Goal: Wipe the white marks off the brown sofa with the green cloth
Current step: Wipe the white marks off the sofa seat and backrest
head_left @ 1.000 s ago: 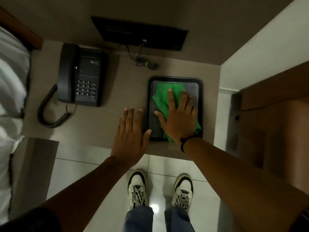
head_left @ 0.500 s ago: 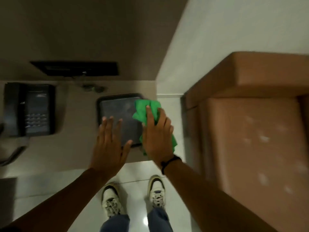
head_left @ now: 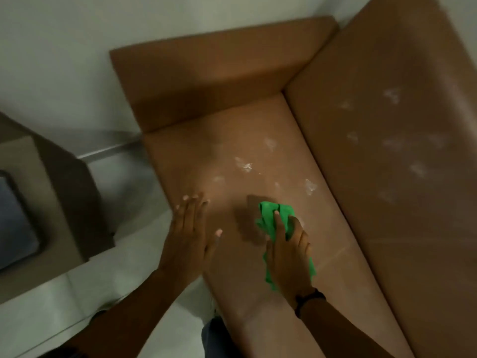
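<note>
The brown leather-look sofa [head_left: 258, 140] fills the right and centre of the head view, its seat cushion running from the near edge up to an armrest at the far end, with the backrest along the right side. The right hand [head_left: 287, 250] is closed around a crumpled bright green cloth [head_left: 276, 215], index finger laid over the top of the fabric; cloth bunches out ahead of the fingers and a strip of it trails under the palm toward the wrist, which carries a dark band [head_left: 308, 301]. The cloth sits over the near-middle part of the seat cushion, casting a dark shadow to its left; whether it presses on the surface cannot be told. The left hand [head_left: 189, 233] is spread flat and empty, fingers together and thumb out, over the left front edge of the seat cushion, well apart from the cloth. White powdery marks [head_left: 244, 165] are scattered on the seat just beyond the cloth, and fainter ones [head_left: 392, 95] show on the backrest. To the left of the sofa stands a grey-brown tabletop [head_left: 51, 202] bearing a dark tray [head_left: 15, 218], partly cut off by the frame edge. Pale tiled floor [head_left: 64, 306] lies between the two, and a patch of blue trouser leg [head_left: 214, 339] shows at the bottom.
</note>
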The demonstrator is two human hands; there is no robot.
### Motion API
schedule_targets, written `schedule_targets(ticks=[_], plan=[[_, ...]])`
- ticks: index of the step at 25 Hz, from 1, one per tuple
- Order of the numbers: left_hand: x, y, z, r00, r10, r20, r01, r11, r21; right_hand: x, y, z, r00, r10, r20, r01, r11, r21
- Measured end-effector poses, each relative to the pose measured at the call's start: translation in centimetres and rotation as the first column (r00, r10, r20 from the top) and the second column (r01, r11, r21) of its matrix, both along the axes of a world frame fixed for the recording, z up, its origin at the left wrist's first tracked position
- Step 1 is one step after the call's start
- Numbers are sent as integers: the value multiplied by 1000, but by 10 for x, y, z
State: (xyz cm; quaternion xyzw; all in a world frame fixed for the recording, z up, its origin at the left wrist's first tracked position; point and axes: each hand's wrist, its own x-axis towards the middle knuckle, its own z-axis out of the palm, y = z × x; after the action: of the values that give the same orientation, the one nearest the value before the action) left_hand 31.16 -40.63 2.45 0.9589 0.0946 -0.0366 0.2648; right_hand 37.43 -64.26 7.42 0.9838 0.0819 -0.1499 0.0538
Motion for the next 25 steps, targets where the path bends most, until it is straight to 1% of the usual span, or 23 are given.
schedule_targets(ticks=[2,5,6,8,10,11,12,13,14,15,16,18,19,20,21,22,24,25], plan=[[23,-40,-38,1000,-8,-19,9,999,43,13,-37,-41,1000,-29,6,28,997,68],[36,-72,-91,994,79,-70,-67,984,165,11,-52,-101,998,56,16,-58,975,217],[33,-77,-106,993,99,-57,-85,974,210,5,-49,-118,994,109,25,-112,964,242],[25,-82,-128,995,98,13,-98,956,278,5,-39,-144,975,190,111,-210,955,209],[23,-80,-142,996,80,42,-89,943,320,29,-22,-163,973,163,163,-197,954,225],[25,-78,-144,995,86,43,-95,938,334,41,-14,-166,975,152,160,-188,953,236],[26,-77,-142,996,89,32,-95,934,346,44,-11,-164,974,180,137,-209,947,245],[25,-78,-139,996,92,7,-88,934,346,36,-16,-162,962,249,110,-269,929,254],[25,-80,-136,996,93,-7,-85,935,344,24,-28,-159,932,352,87,-362,897,253],[25,-81,-131,996,92,-13,-82,936,341,10,-45,-151,910,411,45,-408,875,260],[27,-82,-127,995,98,-16,-88,939,331,4,-62,-142,917,397,24,-389,882,265],[29,-85,-126,993,121,-8,-112,940,322,17,-74,-143,964,257,67,-265,935,233],[28,-85,-129,993,118,-3,-110,938,328,33,-63,-145,987,140,82,-156,961,229],[27,-84,-132,995,103,0,-97,936,337,52,-43,-148,993,59,100,-82,967,243],[27,-82,-136,996,89,2,-85,934,346,64,-23,-155,992,60,110,-86,965,248],[27,-80,-139,997,82,8,-80,933,352,66,-8,-160,982,136,130,-166,952,258],[27,-81,-137,996,84,-5,-77,941,331,36,-11,-165,926,357,122,-377,885,274],[26,-82,-132,996,90,-17,-80,947,312,14,-28,-160,912,404,76,-410,876,254]])
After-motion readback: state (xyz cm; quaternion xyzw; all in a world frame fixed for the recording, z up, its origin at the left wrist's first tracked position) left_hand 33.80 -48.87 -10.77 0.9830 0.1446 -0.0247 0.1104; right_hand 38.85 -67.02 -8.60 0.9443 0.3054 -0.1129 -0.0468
